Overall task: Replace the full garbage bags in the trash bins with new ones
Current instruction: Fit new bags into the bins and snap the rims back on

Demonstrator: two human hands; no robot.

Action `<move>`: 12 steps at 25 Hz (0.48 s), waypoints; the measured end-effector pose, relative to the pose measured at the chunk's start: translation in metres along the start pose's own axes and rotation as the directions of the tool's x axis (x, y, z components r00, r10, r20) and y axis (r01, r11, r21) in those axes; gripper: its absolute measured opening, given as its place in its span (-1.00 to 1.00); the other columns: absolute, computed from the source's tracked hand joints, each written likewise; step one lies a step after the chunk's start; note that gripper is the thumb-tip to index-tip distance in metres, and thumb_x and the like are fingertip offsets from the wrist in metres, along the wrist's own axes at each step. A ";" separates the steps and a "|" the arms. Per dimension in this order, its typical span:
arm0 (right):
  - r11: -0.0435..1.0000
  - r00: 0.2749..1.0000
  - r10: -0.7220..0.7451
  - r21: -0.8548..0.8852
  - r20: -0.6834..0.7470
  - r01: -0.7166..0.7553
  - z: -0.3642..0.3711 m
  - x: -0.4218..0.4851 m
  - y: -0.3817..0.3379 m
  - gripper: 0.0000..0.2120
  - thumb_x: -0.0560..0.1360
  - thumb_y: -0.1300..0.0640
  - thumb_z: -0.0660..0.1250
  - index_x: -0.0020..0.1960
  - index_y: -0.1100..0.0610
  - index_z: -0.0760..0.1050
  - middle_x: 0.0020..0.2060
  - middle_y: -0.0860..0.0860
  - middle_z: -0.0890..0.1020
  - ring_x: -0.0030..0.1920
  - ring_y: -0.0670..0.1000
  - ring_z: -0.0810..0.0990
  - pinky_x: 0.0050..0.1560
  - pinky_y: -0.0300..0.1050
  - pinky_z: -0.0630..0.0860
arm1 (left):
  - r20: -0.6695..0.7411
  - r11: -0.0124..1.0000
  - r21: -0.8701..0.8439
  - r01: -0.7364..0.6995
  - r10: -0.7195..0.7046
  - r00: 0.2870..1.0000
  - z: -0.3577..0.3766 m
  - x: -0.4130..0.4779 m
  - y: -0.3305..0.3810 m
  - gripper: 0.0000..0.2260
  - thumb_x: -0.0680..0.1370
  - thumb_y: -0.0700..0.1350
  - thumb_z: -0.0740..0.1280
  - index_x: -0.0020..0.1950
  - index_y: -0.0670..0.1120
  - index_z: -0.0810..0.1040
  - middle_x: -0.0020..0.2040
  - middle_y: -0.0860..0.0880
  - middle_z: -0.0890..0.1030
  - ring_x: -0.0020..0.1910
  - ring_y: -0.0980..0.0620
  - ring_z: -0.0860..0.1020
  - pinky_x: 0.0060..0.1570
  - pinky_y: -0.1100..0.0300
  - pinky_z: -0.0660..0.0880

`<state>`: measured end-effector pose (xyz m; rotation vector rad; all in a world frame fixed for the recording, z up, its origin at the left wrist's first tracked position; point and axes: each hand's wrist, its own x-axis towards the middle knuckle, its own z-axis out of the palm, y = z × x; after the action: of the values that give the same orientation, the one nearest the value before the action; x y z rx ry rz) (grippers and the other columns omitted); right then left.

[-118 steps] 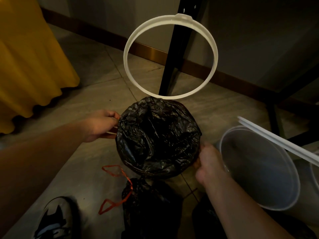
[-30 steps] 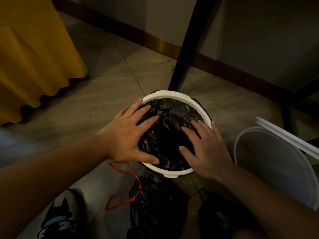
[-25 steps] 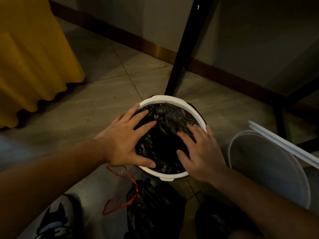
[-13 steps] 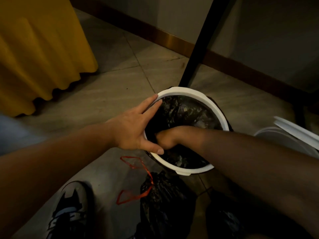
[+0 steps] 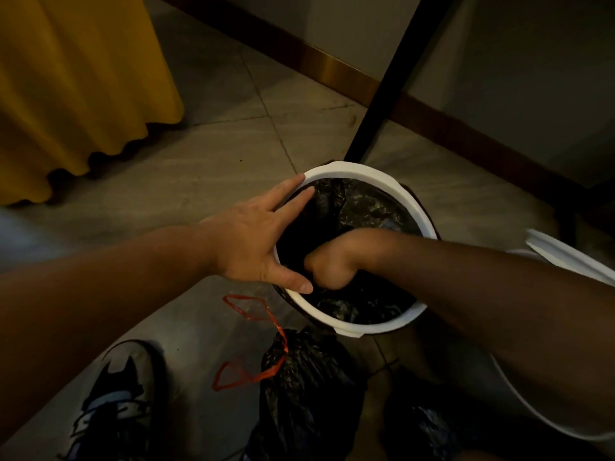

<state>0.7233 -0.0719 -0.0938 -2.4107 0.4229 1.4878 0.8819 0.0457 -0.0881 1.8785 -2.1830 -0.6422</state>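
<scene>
A white trash bin stands on the floor, its ring clamped over a new black bag that lines it. My left hand lies flat with straight fingers on the bin's left rim. Inside the bin, my right hand reaches down into the bag; its fingers are hidden, so I cannot tell how they lie. A full black garbage bag tied with a red drawstring lies on the floor in front of the bin.
A second white bin sits at the right under my right forearm. A black table leg rises behind the lined bin. A yellow cloth hangs at the left. My shoe is at bottom left.
The white ring came down onto the bin over the bag. Both hands pressed on the bag, then my right hand pushed down into it. My left hand moved to the rim.
</scene>
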 end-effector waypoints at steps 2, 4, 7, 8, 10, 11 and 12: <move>0.979 0.989 -0.012 0.202 -0.146 0.041 -0.017 -0.030 0.016 -0.61 0.61 0.21 0.23 0.38 -0.03 0.59 0.19 -0.10 0.65 0.13 -0.05 0.59 -0.06 -0.28 0.42 | 0.007 1.000 0.008 0.003 -0.003 1.000 -0.001 0.000 0.000 0.32 0.20 0.74 0.21 0.70 0.06 -0.24 0.66 0.16 -0.38 0.69 0.00 -0.09 0.61 0.00 0.16; 0.945 0.974 0.035 0.325 -0.224 0.041 -0.027 -0.035 0.038 -0.61 0.61 0.14 0.29 0.40 -0.07 0.57 0.21 -0.17 0.62 0.22 -0.08 0.57 0.03 -0.27 0.41 | -0.001 1.000 0.004 0.006 -0.006 1.000 -0.001 0.001 0.000 0.32 0.20 0.74 0.22 0.71 0.06 -0.23 0.65 0.18 -0.39 0.68 0.01 -0.08 0.60 0.04 0.16; 0.967 0.973 0.206 0.171 -0.103 -0.187 -0.016 0.007 0.044 -0.53 0.65 -0.02 0.31 0.51 0.11 0.46 0.38 0.09 0.54 0.34 0.15 0.52 0.30 0.00 0.43 | -0.003 1.000 -0.030 0.007 -0.007 1.000 0.001 0.001 0.000 0.33 0.19 0.73 0.25 0.71 0.07 -0.22 0.64 0.22 -0.39 0.67 0.02 -0.06 0.55 0.14 0.12; 0.964 0.969 0.246 0.107 -0.020 -0.243 -0.006 0.025 0.042 -0.51 0.67 -0.03 0.30 0.52 0.18 0.42 0.43 0.17 0.50 0.36 0.21 0.51 0.37 0.05 0.42 | -0.001 0.999 -0.044 0.007 -0.007 1.000 0.001 0.002 -0.001 0.32 0.18 0.73 0.26 0.70 0.09 -0.22 0.63 0.24 -0.40 0.67 0.02 -0.05 0.51 0.18 0.10; 0.959 0.959 0.273 0.063 0.071 -0.278 0.009 0.053 0.045 -0.47 0.68 0.01 0.29 0.57 0.23 0.33 0.50 0.23 0.42 0.38 0.26 0.48 0.34 0.09 0.43 | 0.001 0.998 -0.070 0.008 -0.008 1.000 0.002 0.002 -0.003 0.32 0.18 0.72 0.28 0.70 0.13 -0.23 0.61 0.28 -0.41 0.65 0.04 -0.05 0.45 0.22 0.05; 0.950 0.952 0.294 0.080 0.084 -0.301 0.013 0.060 0.052 -0.45 0.69 0.03 0.30 0.59 0.23 0.29 0.52 0.22 0.39 0.39 0.27 0.47 0.31 0.10 0.43 | 0.001 0.997 -0.079 0.009 -0.009 1.000 0.003 0.002 -0.003 0.31 0.18 0.71 0.29 0.70 0.14 -0.23 0.60 0.29 -0.40 0.65 0.05 -0.05 0.44 0.23 0.02; 0.949 0.950 0.303 0.067 0.076 -0.308 0.015 0.064 0.054 -0.46 0.69 0.06 0.29 0.60 0.22 0.28 0.53 0.21 0.38 0.40 0.27 0.46 0.32 0.11 0.43 | 0.001 0.996 -0.085 0.008 -0.008 1.000 0.003 0.002 -0.003 0.31 0.18 0.71 0.30 0.69 0.15 -0.23 0.60 0.30 -0.39 0.64 0.06 -0.05 0.44 0.22 0.00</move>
<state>0.7174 -0.1226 -0.1618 -2.3074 0.8570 1.6319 0.8830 0.0443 -0.0923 1.8453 -2.1150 -0.7245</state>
